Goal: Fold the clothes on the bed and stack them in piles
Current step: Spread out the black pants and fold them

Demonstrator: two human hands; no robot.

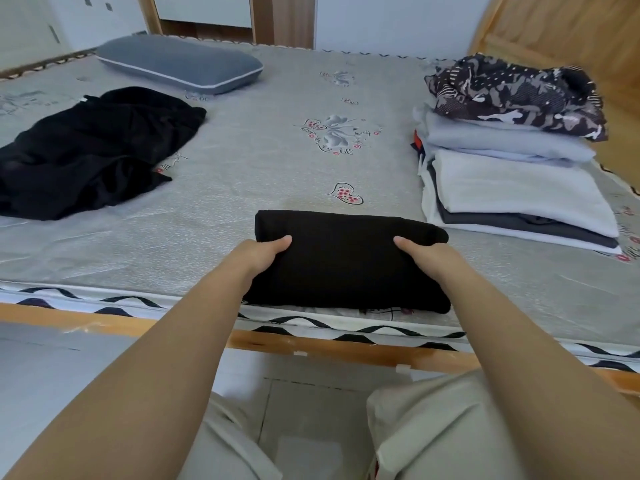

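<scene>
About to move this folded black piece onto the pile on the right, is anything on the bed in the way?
Nothing visible: only bare mattress lies between the folded black garment and the pile.

Brightness: bright, even daylight over the whole bed [263,174]; no dim corner.
Light source: not in view; the light is soft and diffuse.
Shadows: weak and short, a thin dark edge under the folded black garment [349,265] and under the pillow [180,64].
Glare: none; the white clothes in the pile [512,188] are pale and a little washed out.
Dark detail: the loose black garment [86,150] shows almost no folds.
Sharpness: the centre is clear, the far wall is softer.
Distortion: wide-angle, so the bed frame [311,344] bends and the forearms look stretched near the bottom edge.
</scene>
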